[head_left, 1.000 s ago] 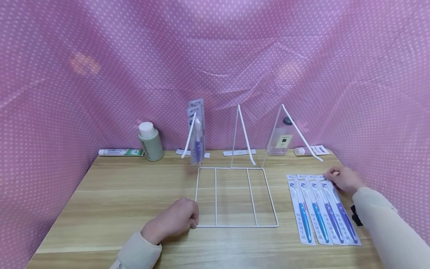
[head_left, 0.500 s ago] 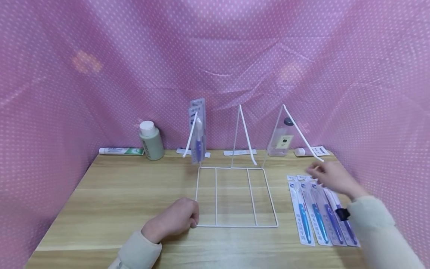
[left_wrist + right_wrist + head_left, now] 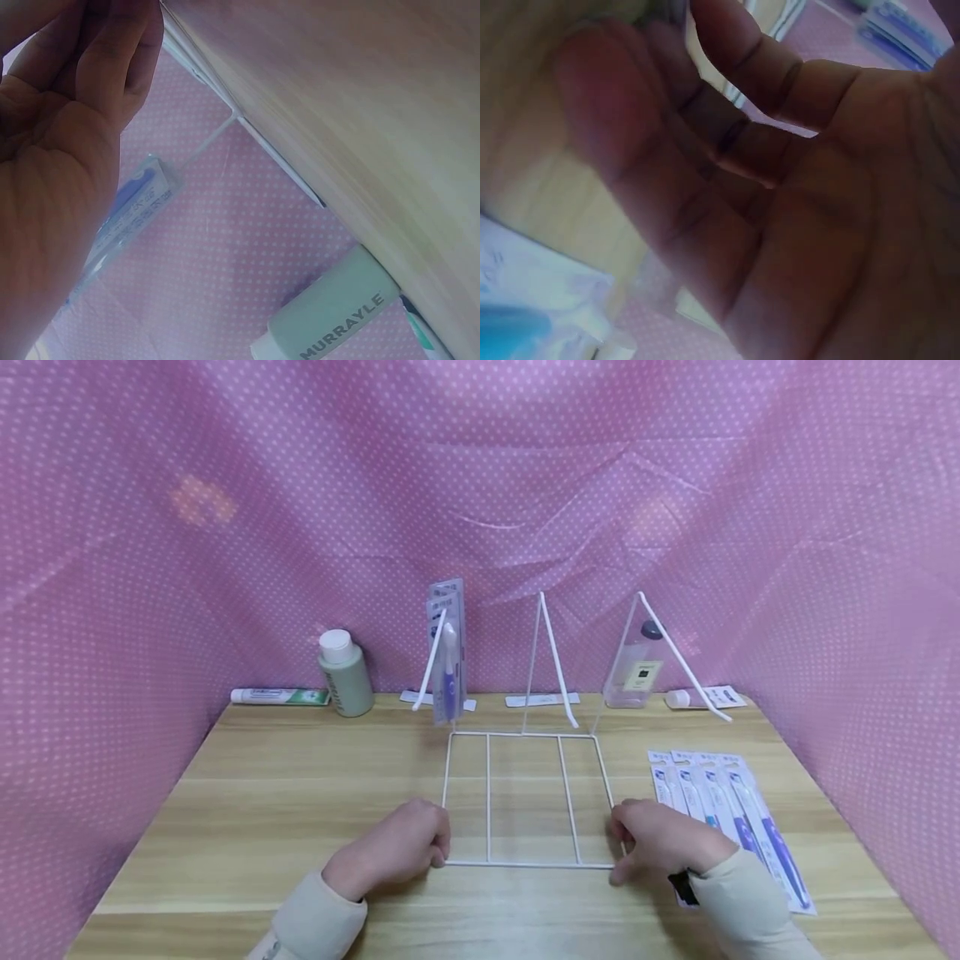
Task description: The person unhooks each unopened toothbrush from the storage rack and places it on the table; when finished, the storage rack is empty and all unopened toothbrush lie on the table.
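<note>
A white wire display rack [image 3: 517, 865] stands on the table with three hooks sloping up at its back. My left hand [image 3: 393, 847] pinches its front left corner; in the left wrist view the fingers [image 3: 112, 60] gather at the wire. My right hand [image 3: 663, 837] is at the front right corner, thumb and bent fingers apart on either side of the wire. Its fingers look blurred and spaced in the right wrist view. Packaged toothbrushes [image 3: 448, 660] hang on the left hook. Several more toothbrush packs [image 3: 776, 852] lie fanned beside my right hand, partly hidden by it and the sleeve.
Along the back stand a green bottle with a white cap [image 3: 347, 681] and a clear bottle with a dark cap [image 3: 636, 672]. A toothpaste tube [image 3: 281, 696] lies at the back left, a pink-and-white tube [image 3: 705, 697] at the back right. Pink dotted cloth [image 3: 480, 510] surrounds the table.
My right hand has left the top ends of the toothbrush packs and come left and nearer to the rack's front right corner. My left hand stays at its corner.
</note>
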`<state>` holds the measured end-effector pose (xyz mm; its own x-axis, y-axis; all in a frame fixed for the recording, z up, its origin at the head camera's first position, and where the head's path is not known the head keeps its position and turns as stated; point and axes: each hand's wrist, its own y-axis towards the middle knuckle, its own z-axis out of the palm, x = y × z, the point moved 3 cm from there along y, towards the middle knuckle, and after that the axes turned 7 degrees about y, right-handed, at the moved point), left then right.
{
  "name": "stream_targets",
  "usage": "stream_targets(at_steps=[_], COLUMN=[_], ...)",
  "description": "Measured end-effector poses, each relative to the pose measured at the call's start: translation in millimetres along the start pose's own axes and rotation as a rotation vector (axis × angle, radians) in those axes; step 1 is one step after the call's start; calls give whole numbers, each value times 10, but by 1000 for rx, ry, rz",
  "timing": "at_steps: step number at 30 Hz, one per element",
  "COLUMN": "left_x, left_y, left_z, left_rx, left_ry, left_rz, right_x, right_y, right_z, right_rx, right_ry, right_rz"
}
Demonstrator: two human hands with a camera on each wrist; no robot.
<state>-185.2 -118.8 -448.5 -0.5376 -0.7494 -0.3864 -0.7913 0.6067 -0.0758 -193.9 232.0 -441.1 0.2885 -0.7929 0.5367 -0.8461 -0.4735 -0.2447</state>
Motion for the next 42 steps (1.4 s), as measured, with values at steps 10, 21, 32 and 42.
stream_targets(at_steps=[10,21,32,42], left_x=[-4,-112,124,-40], left_y=[81,107,260,505], left_z=[17,-128,-1339,-1851], left_rx=[-1,-31,-644,-1026], left_ry=[26,77,-157,-684], left_rz=[4,71,-104,-82], right_x=[-84,-84,-47,-15], right_y=[25,-17,49,87], right_z=[8,-65,-8,19], right_rx=[-27,-20,-8,1], right_ry=[-38,-39,-16,-20], right_rz=[-16,22,-27,-18])
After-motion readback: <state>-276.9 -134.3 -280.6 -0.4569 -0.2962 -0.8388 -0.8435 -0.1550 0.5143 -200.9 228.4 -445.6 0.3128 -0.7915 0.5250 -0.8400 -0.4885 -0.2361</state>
